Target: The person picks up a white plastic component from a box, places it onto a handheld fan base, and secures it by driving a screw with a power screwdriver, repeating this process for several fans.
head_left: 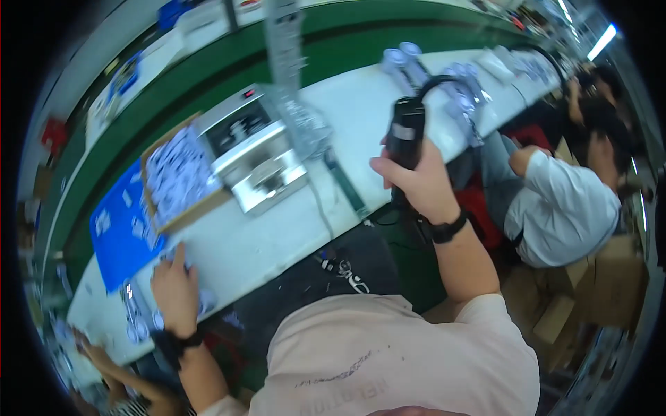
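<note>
My right hand [416, 182] is shut around a black cylindrical handheld tool [404, 135] with a black cable looping off its top, held upright over the near edge of the white workbench [277, 236]. My left hand [175, 291] lies flat on small white parts [205, 301] at the bench's near edge, just below a blue tray [114, 232]. Both wrists wear dark bands.
A cardboard box of white parts [177, 175] sits beside a silver metal machine [253, 149]. More white parts [461, 87] lie farther along the bench. A seated person in a light shirt [565, 208] works at the right. A green conveyor [208, 76] runs behind.
</note>
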### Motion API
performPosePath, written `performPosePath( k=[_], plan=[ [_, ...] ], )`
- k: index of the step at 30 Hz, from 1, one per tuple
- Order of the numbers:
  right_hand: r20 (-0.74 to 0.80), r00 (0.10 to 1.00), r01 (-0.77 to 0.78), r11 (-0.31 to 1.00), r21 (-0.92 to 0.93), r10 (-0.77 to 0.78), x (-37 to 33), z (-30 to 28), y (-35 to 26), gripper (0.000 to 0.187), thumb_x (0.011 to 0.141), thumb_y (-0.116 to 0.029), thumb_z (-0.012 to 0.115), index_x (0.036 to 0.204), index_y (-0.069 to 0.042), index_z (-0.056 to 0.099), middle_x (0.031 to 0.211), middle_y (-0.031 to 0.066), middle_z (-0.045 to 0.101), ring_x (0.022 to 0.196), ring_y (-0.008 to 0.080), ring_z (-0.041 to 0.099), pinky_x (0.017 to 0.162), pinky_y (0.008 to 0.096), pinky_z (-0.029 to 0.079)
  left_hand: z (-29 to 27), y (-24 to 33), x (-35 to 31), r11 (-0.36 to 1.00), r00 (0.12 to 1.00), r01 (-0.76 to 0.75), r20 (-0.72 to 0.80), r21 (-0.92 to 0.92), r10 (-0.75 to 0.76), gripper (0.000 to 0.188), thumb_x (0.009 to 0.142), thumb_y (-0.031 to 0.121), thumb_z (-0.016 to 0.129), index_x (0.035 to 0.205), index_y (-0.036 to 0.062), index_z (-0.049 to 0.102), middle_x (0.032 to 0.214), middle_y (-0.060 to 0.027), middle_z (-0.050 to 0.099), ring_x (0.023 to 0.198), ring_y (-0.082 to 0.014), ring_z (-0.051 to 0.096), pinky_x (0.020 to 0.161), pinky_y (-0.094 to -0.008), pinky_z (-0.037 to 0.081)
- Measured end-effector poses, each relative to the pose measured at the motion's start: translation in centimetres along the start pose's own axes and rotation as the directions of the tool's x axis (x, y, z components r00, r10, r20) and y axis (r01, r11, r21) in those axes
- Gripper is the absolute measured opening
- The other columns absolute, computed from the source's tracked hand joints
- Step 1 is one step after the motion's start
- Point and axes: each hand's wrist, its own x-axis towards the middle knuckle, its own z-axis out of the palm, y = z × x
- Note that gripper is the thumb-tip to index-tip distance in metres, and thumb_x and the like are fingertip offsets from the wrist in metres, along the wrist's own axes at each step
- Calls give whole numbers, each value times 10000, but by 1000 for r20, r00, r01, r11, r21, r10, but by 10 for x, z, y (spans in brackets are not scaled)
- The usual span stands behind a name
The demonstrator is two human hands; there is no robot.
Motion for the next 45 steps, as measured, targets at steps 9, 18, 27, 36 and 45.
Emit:
performPosePath(
  k=[9, 18, 27, 36, 45],
  plan=[
    [-326, 932, -145, 660, -737, -159, 156, -130, 101, 494, 833, -260, 833, 1173, 47, 647, 871, 111, 695, 700, 203, 660, 635, 384, 543, -25, 10, -5, 992, 998, 54, -38, -111, -59, 423, 827, 146, 806, 1230, 45, 724, 1008, -188, 645, 940, -398, 626, 842, -491, 506],
    [-296, 942, -105, 700, -706, -156, 208, -191, 152, 396, 876, -182, 769, 1212, -23, 635, 822, 82, 660, 653, 191, 626, 625, 346, 512, -56, 28, 77, 923, 972, -133, -230, -361, 50, 287, 896, 146, 769, 1157, 34, 730, 1032, -174, 705, 953, -401, 663, 836, -459, 526],
    [-283, 861, 104, 690, -716, -423, 64, -108, 31, 386, 926, -198, 800, 1213, 5, 641, 970, 79, 693, 836, 149, 676, 740, 307, 539, -2, 34, 195, 994, 992, -111, 63, -24, 112, 301, 834, 236, 798, 1064, 46, 762, 1034, -190, 762, 998, -400, 723, 883, -499, 577],
    [133, 954, 291, 937, -193, -269, -41, 11, -11, 417, 842, 19, 825, 1220, -18, 651, 1050, 34, 688, 934, 105, 653, 809, 253, 535, 5, 25, 191, 993, 993, -116, 25, -6, 116, 392, 805, 231, 809, 1142, 52, 720, 1006, -213, 754, 1006, -389, 720, 873, -501, 582],
    [358, 933, -15, 992, 125, -31, -32, 88, 18, 450, 794, 6, 868, 1196, -11, 667, 1135, 51, 723, 960, 103, 669, 847, 281, 555, -59, 64, 91, 577, 922, -387, -277, -719, 272, 357, 783, 69, 807, 1130, 44, 722, 1015, -103, 684, 952, -279, 653, 873, -369, 528]
  ],
)
